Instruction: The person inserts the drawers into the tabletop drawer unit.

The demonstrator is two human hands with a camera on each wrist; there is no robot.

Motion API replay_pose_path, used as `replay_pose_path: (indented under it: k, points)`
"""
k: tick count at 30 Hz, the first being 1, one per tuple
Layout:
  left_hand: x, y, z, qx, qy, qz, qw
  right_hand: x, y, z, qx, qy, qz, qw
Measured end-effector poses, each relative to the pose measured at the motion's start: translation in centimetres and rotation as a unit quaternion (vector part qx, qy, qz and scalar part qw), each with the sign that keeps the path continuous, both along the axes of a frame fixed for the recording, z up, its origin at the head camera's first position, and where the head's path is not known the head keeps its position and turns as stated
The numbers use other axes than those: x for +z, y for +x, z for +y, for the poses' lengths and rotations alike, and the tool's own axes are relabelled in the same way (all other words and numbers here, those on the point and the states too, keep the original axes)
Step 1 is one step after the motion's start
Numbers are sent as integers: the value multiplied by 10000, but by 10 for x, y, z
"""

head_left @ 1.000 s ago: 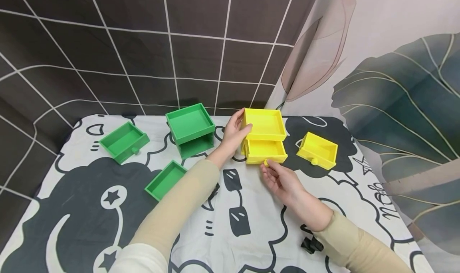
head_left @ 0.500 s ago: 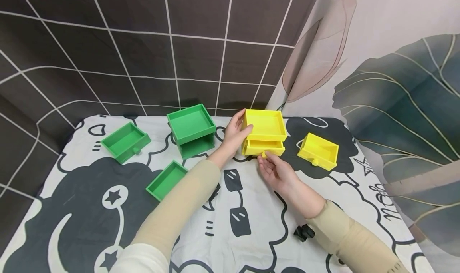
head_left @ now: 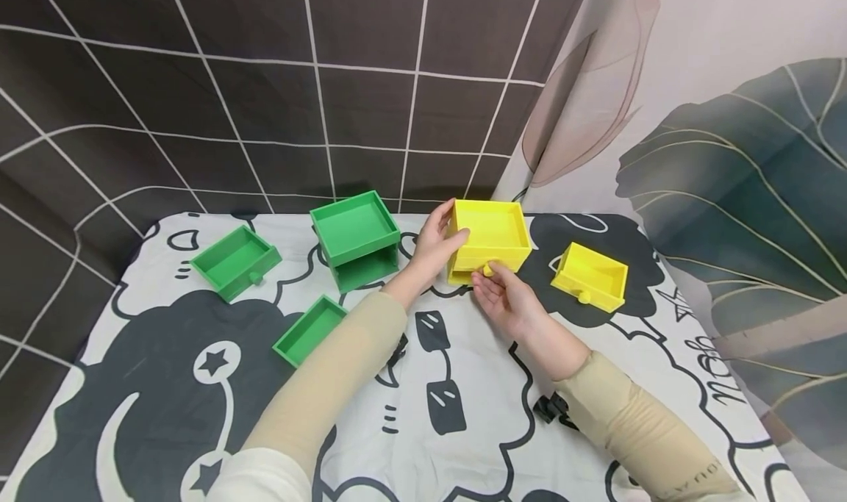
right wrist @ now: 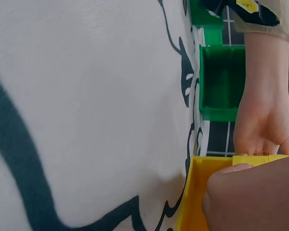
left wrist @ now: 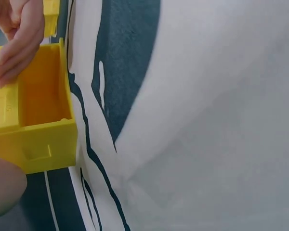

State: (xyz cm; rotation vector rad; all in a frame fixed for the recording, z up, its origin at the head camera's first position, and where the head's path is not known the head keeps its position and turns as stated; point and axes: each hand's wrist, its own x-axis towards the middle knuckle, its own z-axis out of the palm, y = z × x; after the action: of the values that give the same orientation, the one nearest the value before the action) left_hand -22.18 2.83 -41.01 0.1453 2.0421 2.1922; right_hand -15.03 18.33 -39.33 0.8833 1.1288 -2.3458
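Observation:
A small yellow cabinet (head_left: pixel 492 226) with a tray-like top stands at the back of the cloth. My left hand (head_left: pixel 431 248) grips its left side, the thumb at the top's rim. A yellow drawer (left wrist: pixel 5 108) sits in the upper slot, almost flush with the cabinet front. My right hand (head_left: pixel 506 300) pinches the drawer's round knob (head_left: pixel 487 270) between thumb and fingers. Below that drawer the lower slot is open, as the left wrist view shows. Another yellow drawer (head_left: pixel 591 276) lies apart to the right.
Left of the yellow cabinet stands a green cabinet (head_left: pixel 355 230) with an open lower slot. One green drawer (head_left: pixel 236 262) lies at far left; another green drawer (head_left: pixel 307 331) is partly behind my left forearm. A dark tiled-pattern curtain (head_left: pixel 265 98) hangs behind the table.
My right hand has pushed the yellow drawer back into the cabinet, from clearly sticking out to nearly flush. The left hand keeps its hold on the cabinet's side.

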Motion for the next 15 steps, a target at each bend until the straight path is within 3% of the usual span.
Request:
replay_pose_path:
  k: [4,11,15]
  points:
    - [2,0,0,53,-28,-7,10000,-2,0,2,49,-106,15,9999]
    - [6,-3,5,124,-477,-108,9987,-3,0,5,-12,-307,-23,9995]
    - [7,-6,8,157,-433,-191,9988,-4,-1,8,-20,-361,-36,9993]
